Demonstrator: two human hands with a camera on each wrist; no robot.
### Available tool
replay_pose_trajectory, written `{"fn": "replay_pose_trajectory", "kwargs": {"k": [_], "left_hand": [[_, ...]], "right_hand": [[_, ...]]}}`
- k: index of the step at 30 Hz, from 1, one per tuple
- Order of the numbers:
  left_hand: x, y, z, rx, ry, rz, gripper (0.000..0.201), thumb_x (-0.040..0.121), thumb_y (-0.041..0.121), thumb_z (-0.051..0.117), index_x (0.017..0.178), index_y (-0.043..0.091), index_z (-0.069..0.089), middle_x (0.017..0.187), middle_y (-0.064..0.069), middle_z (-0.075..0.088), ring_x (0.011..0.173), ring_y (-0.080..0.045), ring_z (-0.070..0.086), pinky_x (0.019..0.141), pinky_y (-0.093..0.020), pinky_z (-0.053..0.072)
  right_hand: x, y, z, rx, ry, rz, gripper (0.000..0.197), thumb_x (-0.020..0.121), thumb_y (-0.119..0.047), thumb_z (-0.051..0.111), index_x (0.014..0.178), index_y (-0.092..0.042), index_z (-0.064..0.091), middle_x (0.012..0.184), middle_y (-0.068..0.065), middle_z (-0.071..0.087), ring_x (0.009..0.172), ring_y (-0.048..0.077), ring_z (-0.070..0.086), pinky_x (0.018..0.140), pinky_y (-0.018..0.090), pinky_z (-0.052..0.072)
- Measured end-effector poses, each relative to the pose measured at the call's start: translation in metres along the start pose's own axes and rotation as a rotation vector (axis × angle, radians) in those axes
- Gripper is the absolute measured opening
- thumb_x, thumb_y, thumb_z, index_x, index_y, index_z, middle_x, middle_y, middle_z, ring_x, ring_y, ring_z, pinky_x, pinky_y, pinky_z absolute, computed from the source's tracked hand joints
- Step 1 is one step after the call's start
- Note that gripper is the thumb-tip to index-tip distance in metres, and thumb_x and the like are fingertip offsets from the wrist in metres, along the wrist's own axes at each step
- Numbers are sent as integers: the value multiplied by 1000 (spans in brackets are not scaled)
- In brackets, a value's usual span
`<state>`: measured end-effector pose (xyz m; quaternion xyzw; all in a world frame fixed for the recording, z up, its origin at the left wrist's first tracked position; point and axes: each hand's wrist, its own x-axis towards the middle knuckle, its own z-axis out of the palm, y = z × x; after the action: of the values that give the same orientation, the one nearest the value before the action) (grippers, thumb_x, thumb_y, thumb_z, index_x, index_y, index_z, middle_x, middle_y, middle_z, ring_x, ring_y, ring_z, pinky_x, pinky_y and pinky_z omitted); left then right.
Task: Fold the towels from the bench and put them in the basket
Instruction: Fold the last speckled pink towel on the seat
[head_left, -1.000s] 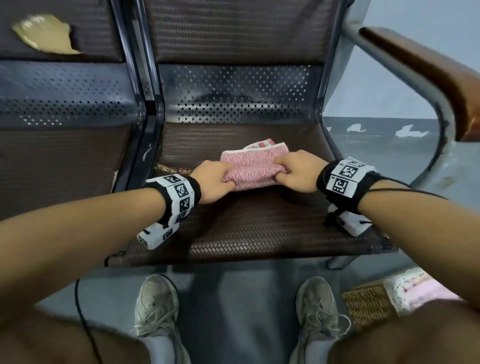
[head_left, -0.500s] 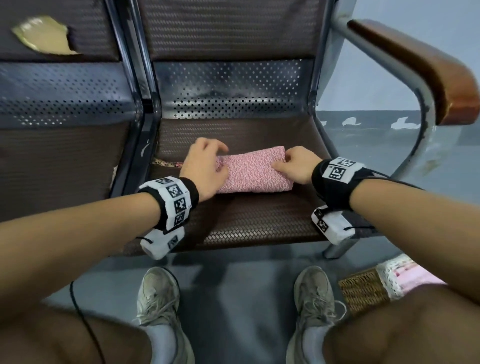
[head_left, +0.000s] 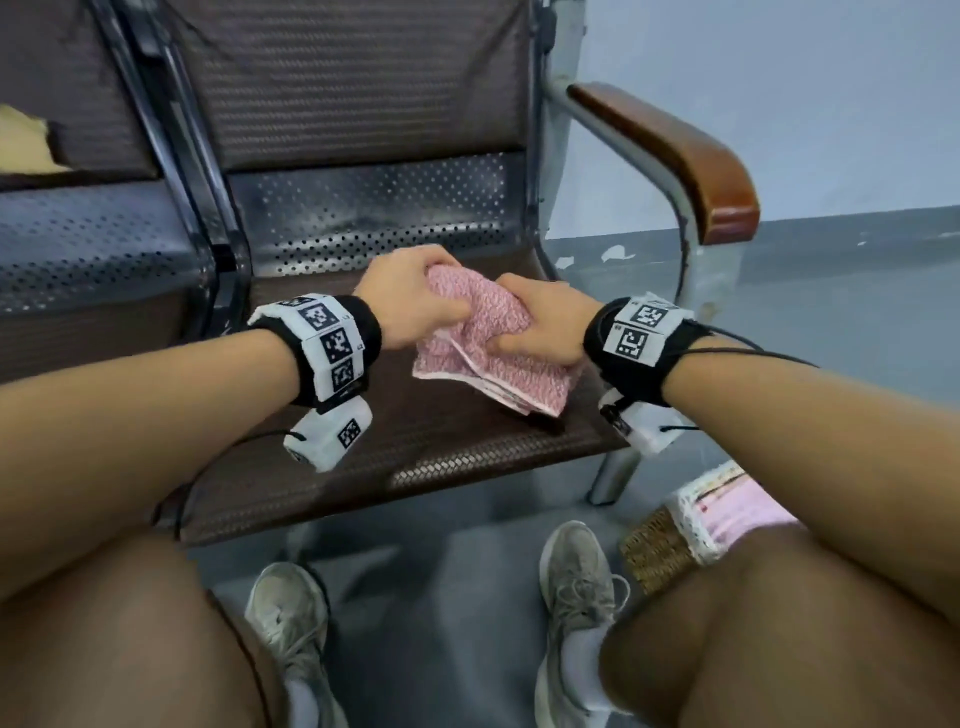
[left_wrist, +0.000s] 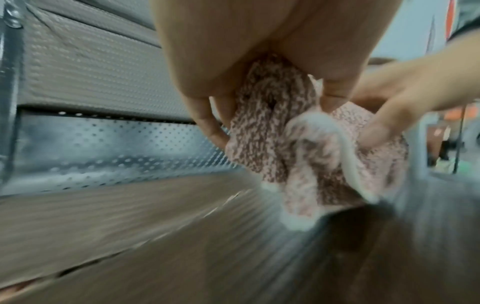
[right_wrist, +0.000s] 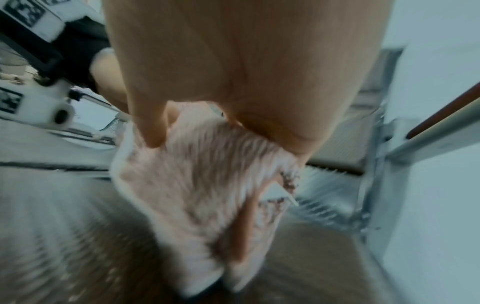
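Observation:
A folded pink speckled towel (head_left: 498, 358) with a white hem hangs in the air just above the brown woven bench seat (head_left: 415, 452). My left hand (head_left: 415, 296) grips its top left part, and my right hand (head_left: 535, 322) grips its right side with the thumb pressed into the folds. The left wrist view has the towel (left_wrist: 298, 156) bunched between my fingers (left_wrist: 207, 121). Blurred in the right wrist view, the towel (right_wrist: 207, 185) dangles below my right palm. The wicker basket (head_left: 660, 551) stands on the floor at lower right, with pale pink cloth (head_left: 737, 509) in it.
The bench has a perforated metal back (head_left: 374, 208) and a wooden armrest (head_left: 675, 156) on a metal frame at the right. A second seat (head_left: 88, 291) lies to the left. My knees and shoes (head_left: 576, 577) are below, on a grey floor.
The towel lay flat on the seat under both hands. Now both hands have gathered it and lifted it off the seat, closer together. The head view has shifted left and down.

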<state>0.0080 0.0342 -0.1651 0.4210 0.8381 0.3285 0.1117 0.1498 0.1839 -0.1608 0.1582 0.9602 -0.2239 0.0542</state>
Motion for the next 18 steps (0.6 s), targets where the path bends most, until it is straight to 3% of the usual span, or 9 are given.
{"fn": "replay_pose_trajectory", "kwargs": {"k": [2,4,6,8,11,13,15,18], "left_hand": [[1,35,3,-177,139,-29,54,66,63,73,107,30,61,95,12,67,86,-7,64,72,-27,51],[0,72,8,-349,168,-122,70,70,78,63,109,20,62,98,6,66,94,-17,65,77,-31,48],[-4,108,22,-630,-59,-110,84,70,82,57,110,9,69,102,-8,74,99,-28,69,92,-39,51],[-16,139,45,-918,-338,9,67,82,70,59,121,17,68,114,-3,74,107,-22,70,103,-43,48],[-33,180,92,-1005,-557,96,48,88,39,70,130,17,59,118,-3,73,106,-21,71,93,-39,56],[-38,207,130,-1001,-581,8,55,80,27,79,129,15,56,114,-5,74,99,-24,73,85,-40,59],[-44,233,173,-991,-594,-91,60,73,32,81,125,17,56,112,-6,74,94,-23,74,83,-40,60],[-58,268,239,-912,-627,-153,63,70,54,80,119,20,62,109,-2,74,94,-22,73,90,-43,57]], "right_hand": [[-30,11,-24,196,77,42,43,86,-47,72,120,-29,51,108,-7,66,101,16,65,90,35,49],[-65,24,-40,383,159,81,42,88,-41,72,125,-31,52,112,-9,68,101,10,67,97,38,51],[-103,37,-50,572,233,134,42,90,-34,72,127,-34,52,115,-10,70,102,10,69,99,39,52],[-141,52,-54,728,290,181,41,91,-27,71,128,-32,56,116,-4,73,104,17,71,96,40,54],[-199,75,-51,857,379,302,40,87,-26,69,126,-32,61,113,-1,75,101,19,72,85,31,56],[-237,97,-44,934,432,425,41,85,-25,69,126,-27,63,116,2,74,103,22,72,86,32,57],[-274,122,-34,981,474,563,38,90,-23,69,127,-20,64,119,7,73,106,27,71,92,38,55],[-318,159,-22,946,539,798,30,92,-28,68,119,-16,68,110,5,76,95,19,74,79,30,56]]}}
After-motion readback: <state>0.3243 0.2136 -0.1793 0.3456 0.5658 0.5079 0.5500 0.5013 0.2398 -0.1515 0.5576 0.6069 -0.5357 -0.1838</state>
